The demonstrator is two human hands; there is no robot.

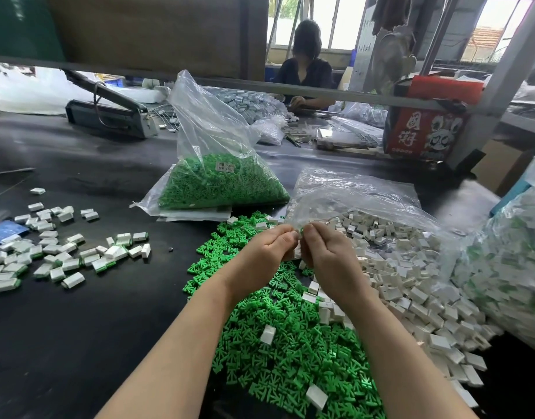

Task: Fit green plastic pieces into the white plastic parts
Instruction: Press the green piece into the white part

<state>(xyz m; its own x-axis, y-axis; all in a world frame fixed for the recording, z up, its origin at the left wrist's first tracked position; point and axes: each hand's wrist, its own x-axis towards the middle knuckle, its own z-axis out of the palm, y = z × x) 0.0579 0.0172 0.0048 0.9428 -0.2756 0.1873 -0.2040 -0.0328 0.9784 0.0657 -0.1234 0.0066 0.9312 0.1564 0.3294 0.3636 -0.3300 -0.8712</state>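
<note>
done: assembled parts piled left | now: left hand and right hand pinch one green piece (white part hidden) | left: big green pile, white pile near right

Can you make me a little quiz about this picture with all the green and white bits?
1. True or false: the bag of green pieces stands behind the loose green pile.
2. Where do the finished white parts lie? A. left of the hands B. inside the red box C. under the white pile
3. What colour is the bit pinched between the left hand and the right hand?

Key: 1 true; 2 A; 3 green, though most of it is hidden by the fingers.
</note>
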